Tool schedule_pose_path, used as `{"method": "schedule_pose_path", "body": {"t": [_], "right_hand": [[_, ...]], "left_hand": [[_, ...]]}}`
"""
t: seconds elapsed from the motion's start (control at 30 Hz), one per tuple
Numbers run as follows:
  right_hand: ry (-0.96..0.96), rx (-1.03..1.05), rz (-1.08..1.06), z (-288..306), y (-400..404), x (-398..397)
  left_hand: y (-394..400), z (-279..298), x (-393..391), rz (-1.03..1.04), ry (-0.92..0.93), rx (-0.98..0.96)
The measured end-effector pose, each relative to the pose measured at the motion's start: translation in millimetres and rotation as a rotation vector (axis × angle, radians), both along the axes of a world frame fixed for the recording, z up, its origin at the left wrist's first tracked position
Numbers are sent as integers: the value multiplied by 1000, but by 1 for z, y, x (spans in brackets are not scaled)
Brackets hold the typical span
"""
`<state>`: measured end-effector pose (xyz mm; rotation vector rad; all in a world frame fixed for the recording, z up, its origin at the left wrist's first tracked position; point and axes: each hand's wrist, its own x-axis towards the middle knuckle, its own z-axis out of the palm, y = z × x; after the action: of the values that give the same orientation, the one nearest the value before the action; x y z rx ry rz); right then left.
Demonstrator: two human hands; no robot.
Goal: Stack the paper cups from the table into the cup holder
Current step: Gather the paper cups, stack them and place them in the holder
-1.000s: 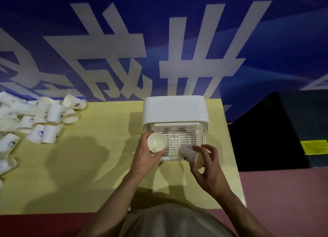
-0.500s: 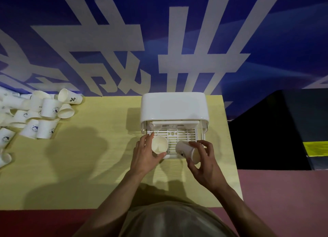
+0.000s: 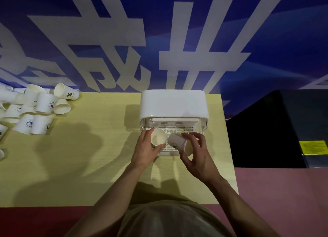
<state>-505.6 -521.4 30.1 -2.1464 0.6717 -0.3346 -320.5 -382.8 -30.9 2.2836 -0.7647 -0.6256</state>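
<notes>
At holder (image 3: 173, 103) — left hand (image 3: 144, 148) grips cup (image 3: 158, 137) | right hand (image 3: 198, 154) grips tilted cup (image 3: 179, 143)

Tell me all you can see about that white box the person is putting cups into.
The cup holder is a white, plastic-looking box with a smooth rounded lid, a clear front and a slotted white rack at its base. It stands upright on the yellow table, near its far right edge. The left hand holds one paper cup over the rack; the right hand holds another, tilted.
</notes>
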Motion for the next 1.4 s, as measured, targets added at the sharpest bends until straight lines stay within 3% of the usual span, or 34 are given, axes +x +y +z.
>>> {"method": "schedule_pose_path", "body": {"t": [0.7, 1.0, 1.17, 1.4], "right_hand": [[28, -121, 133, -36, 15, 73], [213, -344, 283, -62, 23, 106], [237, -340, 314, -90, 32, 105], [146, -287, 146, -56, 54, 95]], "left_hand": [[25, 1, 12, -29, 41, -25], [87, 29, 12, 63, 19, -62], [125, 37, 12, 147, 34, -55], [161, 41, 11, 227, 54, -55]]}}
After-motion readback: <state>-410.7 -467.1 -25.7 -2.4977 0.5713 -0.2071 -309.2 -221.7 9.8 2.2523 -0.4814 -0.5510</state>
